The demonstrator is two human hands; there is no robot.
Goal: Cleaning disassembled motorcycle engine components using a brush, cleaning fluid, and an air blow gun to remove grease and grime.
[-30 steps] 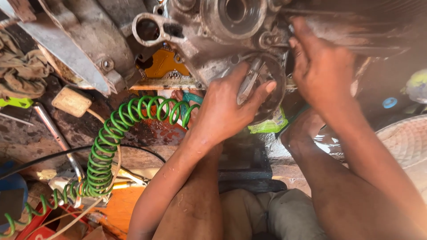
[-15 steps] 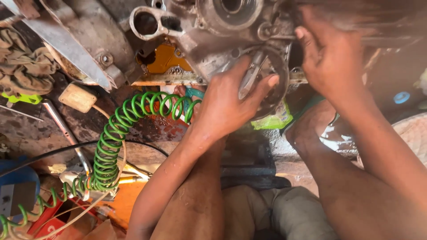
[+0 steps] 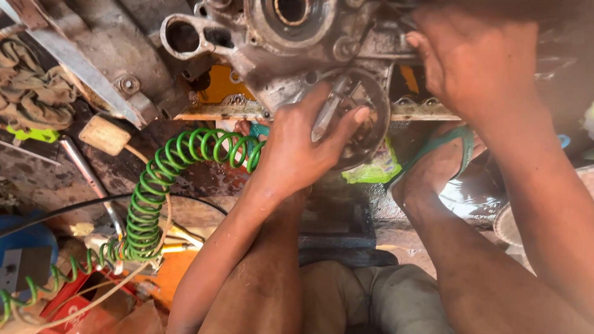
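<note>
A greasy metal engine casing (image 3: 291, 43) fills the top of the head view, resting on a wooden plank (image 3: 216, 112). My left hand (image 3: 300, 148) grips a slim metal tool (image 3: 328, 114) and presses it into a round opening at the casing's lower edge. My right hand (image 3: 476, 59) lies on the casing's upper right part, fingers curled over it; what they hold is hidden. My foot in a green sandal (image 3: 439, 164) sits below the casing.
A green coiled air hose (image 3: 164, 185) runs from the casing down to the left. Dirty rags (image 3: 31, 93), a steel rod (image 3: 93, 179), a blue block (image 3: 25, 256) and red items (image 3: 74, 303) lie on the stained floor at left. A green plastic wrapper (image 3: 371, 170) lies under the casing.
The view has shifted slightly; the casing sits a little lower and further left in frame. My right hand moved up onto the casing's top right. My left hand stays on the tool.
</note>
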